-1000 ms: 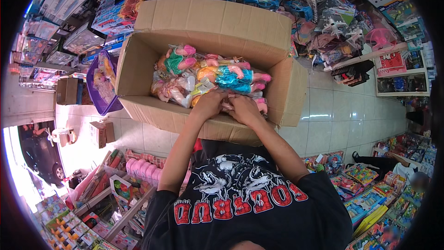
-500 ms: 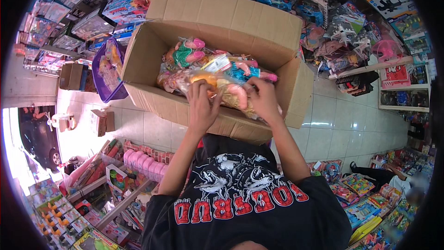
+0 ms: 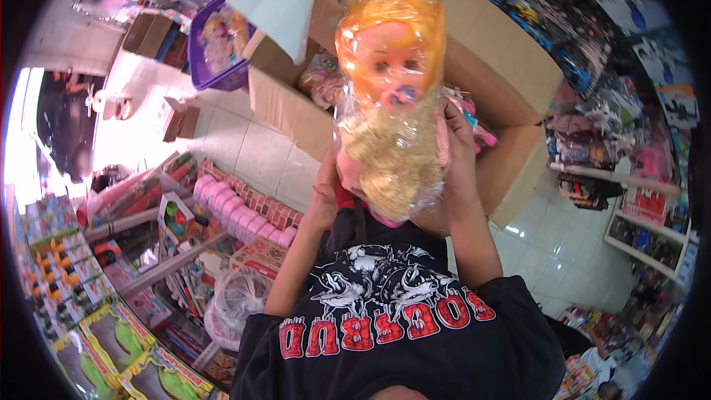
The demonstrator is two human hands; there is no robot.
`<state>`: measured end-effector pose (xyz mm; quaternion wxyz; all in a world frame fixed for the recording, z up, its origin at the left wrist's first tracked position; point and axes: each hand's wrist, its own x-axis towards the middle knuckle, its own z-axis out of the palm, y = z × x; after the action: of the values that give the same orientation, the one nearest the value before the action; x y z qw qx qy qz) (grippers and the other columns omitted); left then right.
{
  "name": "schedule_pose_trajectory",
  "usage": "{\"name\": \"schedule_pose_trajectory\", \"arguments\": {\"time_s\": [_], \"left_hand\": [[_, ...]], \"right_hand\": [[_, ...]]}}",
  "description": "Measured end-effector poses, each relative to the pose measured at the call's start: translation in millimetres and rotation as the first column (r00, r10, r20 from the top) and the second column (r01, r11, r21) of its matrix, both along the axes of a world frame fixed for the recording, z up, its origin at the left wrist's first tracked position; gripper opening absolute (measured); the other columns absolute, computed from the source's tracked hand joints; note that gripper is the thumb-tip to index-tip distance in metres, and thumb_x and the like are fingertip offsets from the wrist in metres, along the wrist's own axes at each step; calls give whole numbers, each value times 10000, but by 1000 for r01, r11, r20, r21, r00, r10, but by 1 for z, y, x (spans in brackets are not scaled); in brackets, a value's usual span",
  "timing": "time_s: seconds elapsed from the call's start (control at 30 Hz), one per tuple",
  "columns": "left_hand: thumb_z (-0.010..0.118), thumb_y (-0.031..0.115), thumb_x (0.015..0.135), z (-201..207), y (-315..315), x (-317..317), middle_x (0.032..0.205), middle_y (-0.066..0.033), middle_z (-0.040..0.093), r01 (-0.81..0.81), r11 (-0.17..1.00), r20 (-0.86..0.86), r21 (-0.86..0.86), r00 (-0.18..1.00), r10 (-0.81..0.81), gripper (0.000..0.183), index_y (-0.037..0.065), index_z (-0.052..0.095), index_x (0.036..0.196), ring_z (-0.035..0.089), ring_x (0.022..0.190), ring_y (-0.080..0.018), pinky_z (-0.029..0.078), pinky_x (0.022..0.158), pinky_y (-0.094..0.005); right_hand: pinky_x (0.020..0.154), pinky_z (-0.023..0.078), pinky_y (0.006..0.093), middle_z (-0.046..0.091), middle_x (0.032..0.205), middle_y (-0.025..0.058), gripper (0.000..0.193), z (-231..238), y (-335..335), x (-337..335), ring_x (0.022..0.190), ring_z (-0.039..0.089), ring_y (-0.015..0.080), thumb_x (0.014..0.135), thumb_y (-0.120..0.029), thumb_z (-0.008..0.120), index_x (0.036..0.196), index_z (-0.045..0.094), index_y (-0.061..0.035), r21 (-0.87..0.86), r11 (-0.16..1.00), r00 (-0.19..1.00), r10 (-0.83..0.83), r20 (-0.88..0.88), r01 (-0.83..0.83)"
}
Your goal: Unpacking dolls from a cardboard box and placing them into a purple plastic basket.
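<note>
A doll point(image 3: 391, 133) in clear plastic wrap is held up close, upright, above the near side of a cardboard box point(image 3: 285, 115). It has orange-yellow hair, a pacifier at its mouth and a fuzzy gold-beige outfit. My right hand point(image 3: 461, 152) grips the wrapped doll by its right side, fingers bent at the edge of the bag. At the doll's lower left side is my left hand point(image 3: 324, 191), closed against the bag, part of its fingers hidden behind it. More bagged dolls point(image 3: 323, 80) lie inside the box, mostly covered by the raised doll.
A pale sheet-like piece point(image 3: 278, 1) sticks up beside the box's far left. Left of the box stands a purple basket point(image 3: 221, 78) with bagged dolls. Shelves of packaged toys surround me. A clear plastic bag point(image 3: 241, 298) and pink rounded packs point(image 3: 238, 207) are at lower left.
The orange-haired doll has come up out of the box, held in my hands and close to my head. The view has turned, so the box now sits farther right and tilted.
</note>
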<state>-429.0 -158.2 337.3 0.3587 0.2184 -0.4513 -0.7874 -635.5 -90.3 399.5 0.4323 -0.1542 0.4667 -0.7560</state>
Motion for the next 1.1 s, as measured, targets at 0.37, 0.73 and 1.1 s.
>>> {"name": "schedule_pose_trajectory", "arguments": {"time_s": [0.37,0.73,1.1], "left_hand": [[701,89,807,10,-64,122,1288,-121,562,-147,985,284,93,952,115,645,-34,408,1368,549,1208,-222,422,1030,-363],[714,88,848,-44,-143,255,1352,-154,490,-495,868,367,44,816,446,713,-39,321,1430,486,1268,-233,375,1080,-382],[690,150,843,-36,-200,343,1387,-176,542,-233,944,391,-233,867,310,379,28,659,1200,517,1284,-248,423,1030,-372]], "right_hand": [[875,481,274,575,1152,66,293,-43,-91,120,1016,582,124,982,-64,463,1272,488,-37,135,959,962,262,-79,-250],[996,451,348,496,1315,163,629,-108,-210,275,1194,551,250,951,-242,637,1458,347,-10,435,694,586,719,-375,-574],[1050,415,359,503,1356,148,797,-127,-274,365,1268,501,247,917,-536,606,1432,334,9,311,608,671,724,161,-730]]}}
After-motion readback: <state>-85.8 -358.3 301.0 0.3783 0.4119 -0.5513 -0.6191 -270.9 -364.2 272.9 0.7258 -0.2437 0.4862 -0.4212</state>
